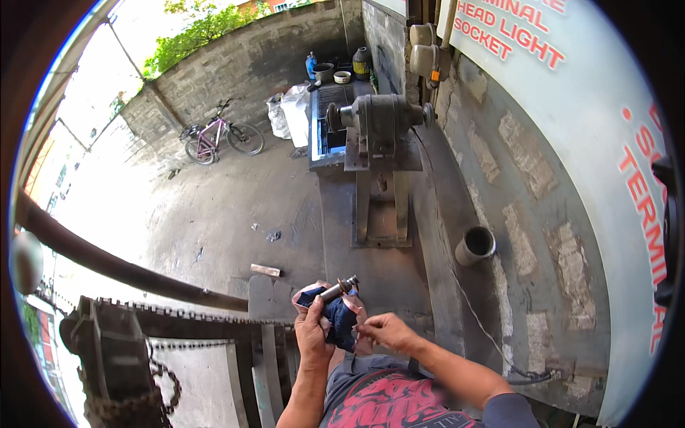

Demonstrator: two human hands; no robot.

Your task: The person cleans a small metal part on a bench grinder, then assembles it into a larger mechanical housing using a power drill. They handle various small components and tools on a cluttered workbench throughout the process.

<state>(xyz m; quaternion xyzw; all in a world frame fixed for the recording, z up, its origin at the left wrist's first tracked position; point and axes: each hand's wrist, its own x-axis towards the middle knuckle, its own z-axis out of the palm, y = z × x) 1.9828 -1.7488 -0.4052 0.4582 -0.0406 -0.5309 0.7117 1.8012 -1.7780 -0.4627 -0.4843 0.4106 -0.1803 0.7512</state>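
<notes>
A metal shaft-like part (pixel 335 290), with a collar and a narrower end, lies across a dark blue and pink cloth (pixel 338 322) in front of my body. My left hand (pixel 314 332) is closed round the cloth and the lower end of the part, its thumb along the metal. On the cloth's right side my right hand (pixel 389 332) pinches the pink edge between thumb and fingers. The part points up and to the right, and its lower end is hidden by the thumb and cloth.
Ahead, a bench grinder (pixel 382 121) stands on a metal stand. An open metal cylinder (pixel 475 246) sits by the right wall, near a cable (pixel 471 310). Chains (pixel 200 312) hang over a beam at left. A short block (pixel 266 270) and a bicycle (pixel 217 137) are beyond.
</notes>
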